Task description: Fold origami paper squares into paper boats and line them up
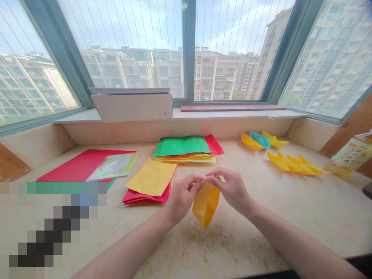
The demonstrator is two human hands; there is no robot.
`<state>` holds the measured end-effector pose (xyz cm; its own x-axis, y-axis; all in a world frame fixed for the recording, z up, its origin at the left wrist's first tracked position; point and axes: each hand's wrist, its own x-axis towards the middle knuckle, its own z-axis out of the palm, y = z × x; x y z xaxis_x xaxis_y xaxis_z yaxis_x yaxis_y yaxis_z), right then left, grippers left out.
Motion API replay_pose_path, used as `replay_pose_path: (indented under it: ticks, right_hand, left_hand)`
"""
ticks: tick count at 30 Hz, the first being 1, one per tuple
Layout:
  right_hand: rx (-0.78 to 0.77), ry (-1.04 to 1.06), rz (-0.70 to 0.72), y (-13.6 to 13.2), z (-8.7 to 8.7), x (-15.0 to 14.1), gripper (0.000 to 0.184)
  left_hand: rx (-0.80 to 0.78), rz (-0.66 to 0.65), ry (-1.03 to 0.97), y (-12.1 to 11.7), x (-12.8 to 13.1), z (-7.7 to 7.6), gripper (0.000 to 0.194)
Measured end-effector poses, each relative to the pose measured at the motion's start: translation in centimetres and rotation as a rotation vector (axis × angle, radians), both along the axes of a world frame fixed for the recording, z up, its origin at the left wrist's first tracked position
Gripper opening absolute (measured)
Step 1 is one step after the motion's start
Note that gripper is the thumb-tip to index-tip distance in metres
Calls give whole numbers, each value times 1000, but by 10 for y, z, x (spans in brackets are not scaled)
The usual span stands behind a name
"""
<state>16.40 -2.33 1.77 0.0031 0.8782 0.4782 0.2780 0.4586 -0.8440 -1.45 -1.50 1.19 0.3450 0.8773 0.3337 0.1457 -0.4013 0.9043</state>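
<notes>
Bay window (pixel 130 46) with blue-grey frames (pixel 188 50) is running across the back and angling along both sides; thin vertical lines are crossing the panes. Daylight is coming in; cloudy blue sky and pale apartment blocks (pixel 215 73) are showing outside. Pale ledge (pixel 221 114) is running below the glass. Beige marbled counter (pixel 261 232) is filling the foreground; brown wood panels (pixel 353 116) are flanking both sides.

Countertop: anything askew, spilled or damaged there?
The yellow-topped paper stack by the left hand sits askew, red sheets jutting beneath; a red sheet sticks out past the creased green one. I see no spill or damage; pixelation hides the lower-left corner.
</notes>
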Motion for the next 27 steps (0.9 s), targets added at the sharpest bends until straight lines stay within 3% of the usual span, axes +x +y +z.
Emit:
replay_pose_path:
  ticks: [19, 27]
  right_hand:
    - [16, 60, 52, 0, 1, -1, 20]
    - [-1, 18, 61, -5, 2, 0, 31]
  left_hand:
    - [27, 27, 10, -1, 1, 2, 22]
    - [15, -30, -41, -4, 2, 3, 20]
